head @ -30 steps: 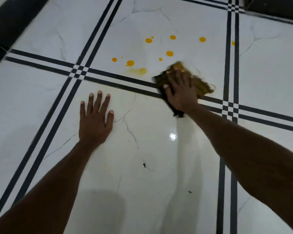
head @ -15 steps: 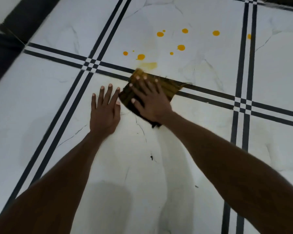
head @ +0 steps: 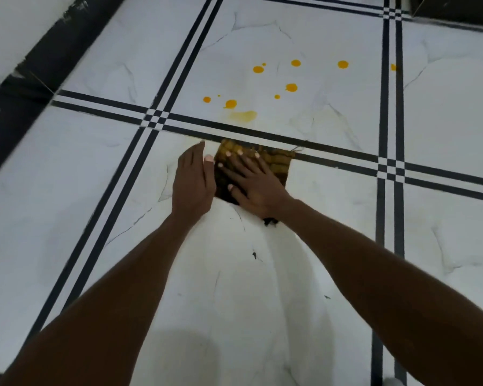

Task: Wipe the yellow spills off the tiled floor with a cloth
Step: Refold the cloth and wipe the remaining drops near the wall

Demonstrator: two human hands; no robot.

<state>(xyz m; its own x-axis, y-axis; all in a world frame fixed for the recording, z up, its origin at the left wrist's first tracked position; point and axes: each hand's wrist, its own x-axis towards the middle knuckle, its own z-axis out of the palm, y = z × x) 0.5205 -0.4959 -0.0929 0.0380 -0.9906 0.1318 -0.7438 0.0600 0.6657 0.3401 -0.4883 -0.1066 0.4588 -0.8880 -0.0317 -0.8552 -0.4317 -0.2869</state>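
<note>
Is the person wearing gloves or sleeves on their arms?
No. Both arms are bare right up to the picture's edge: no sleeves, gloves, watch, rings or bracelets show. The left hand and right hand have short, pale fingernails.

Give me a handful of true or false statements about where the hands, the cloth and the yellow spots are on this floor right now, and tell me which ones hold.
1. The right hand lies flat on the cloth. True.
2. The cloth covers all the yellow spots. False: the spots lie on the tile beyond the black stripes, uncovered.
3. The left hand is right beside the cloth's left edge. True.
4. A pale yellow smear sits just past the stripes, near the cloth. True.
5. The left hand is holding a second cloth. False: it is bare.
6. The floor tiles are plain red. False: white marbled with black stripes.
</note>
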